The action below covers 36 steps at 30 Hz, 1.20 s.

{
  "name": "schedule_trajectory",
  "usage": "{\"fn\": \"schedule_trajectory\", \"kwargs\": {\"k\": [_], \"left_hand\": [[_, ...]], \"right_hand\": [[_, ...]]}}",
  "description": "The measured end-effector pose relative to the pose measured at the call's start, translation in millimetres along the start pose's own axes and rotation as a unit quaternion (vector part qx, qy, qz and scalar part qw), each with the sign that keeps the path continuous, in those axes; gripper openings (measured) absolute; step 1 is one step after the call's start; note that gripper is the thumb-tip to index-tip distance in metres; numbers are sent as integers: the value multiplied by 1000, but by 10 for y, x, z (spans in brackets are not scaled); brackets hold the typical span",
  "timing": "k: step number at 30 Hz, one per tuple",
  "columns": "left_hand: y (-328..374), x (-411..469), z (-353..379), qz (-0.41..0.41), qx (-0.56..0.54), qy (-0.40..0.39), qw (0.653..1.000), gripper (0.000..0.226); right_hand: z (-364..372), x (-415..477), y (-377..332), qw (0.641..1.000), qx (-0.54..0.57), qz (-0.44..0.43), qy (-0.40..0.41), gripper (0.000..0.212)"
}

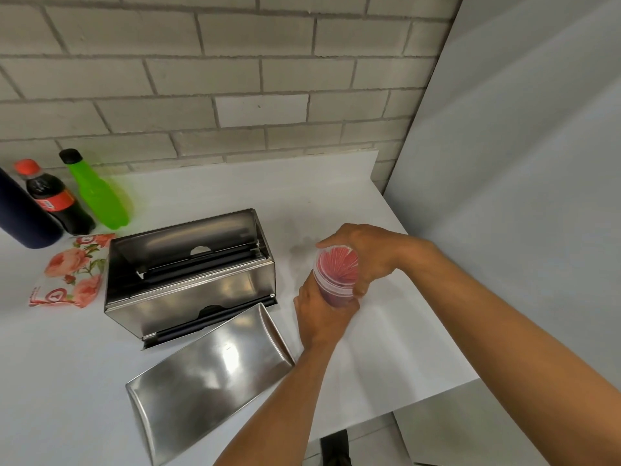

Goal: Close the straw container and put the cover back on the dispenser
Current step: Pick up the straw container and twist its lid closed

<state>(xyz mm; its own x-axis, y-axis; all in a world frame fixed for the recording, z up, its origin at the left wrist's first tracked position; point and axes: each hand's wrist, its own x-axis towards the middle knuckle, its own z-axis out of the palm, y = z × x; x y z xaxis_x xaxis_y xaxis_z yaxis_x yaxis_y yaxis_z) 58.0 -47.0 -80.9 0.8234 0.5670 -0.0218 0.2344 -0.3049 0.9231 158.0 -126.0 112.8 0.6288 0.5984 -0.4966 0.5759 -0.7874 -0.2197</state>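
White counter (235, 193) against, seemingly, painted brick wall (201, 79).

Both arms bare, reaching in from lower right, forearms angled up and left. Left hand (321, 316) lower, fingers curled round container (336, 280) body, thumb side up, wrist bent slightly. Right hand (364, 253) higher and just above left, palm down, cupped over container top, fingertips (361, 290) pressed along near rim, thumb at far edge. Right forearm long across lower right; left forearm crossing below it. Hands almost touching each other.
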Motion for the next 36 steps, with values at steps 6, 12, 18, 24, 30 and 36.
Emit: {"fn": "schedule_trajectory", "kwargs": {"k": [6,12,18,24,30,36], "left_hand": [[-30,21,19,8,5,8,1000,97],[-52,19,30,6,3,1,1000,107],[-20,8,24,3,5,6,1000,107],[-37,17,24,1,11,9,1000,104],[-44,33,30,8,14,6,1000,100],[-57,25,23,1,11,2,1000,109]], "right_hand": [[3,24,-23,998,0,54,35,121],[-91,-25,-73,998,-28,59,-16,141],[-33,-14,-85,999,-40,9,-22,125],[-26,9,-53,999,-39,34,12,126],[1,-38,-97,996,-42,68,27,138],[32,-37,-82,1000,-24,14,2,131]]}}
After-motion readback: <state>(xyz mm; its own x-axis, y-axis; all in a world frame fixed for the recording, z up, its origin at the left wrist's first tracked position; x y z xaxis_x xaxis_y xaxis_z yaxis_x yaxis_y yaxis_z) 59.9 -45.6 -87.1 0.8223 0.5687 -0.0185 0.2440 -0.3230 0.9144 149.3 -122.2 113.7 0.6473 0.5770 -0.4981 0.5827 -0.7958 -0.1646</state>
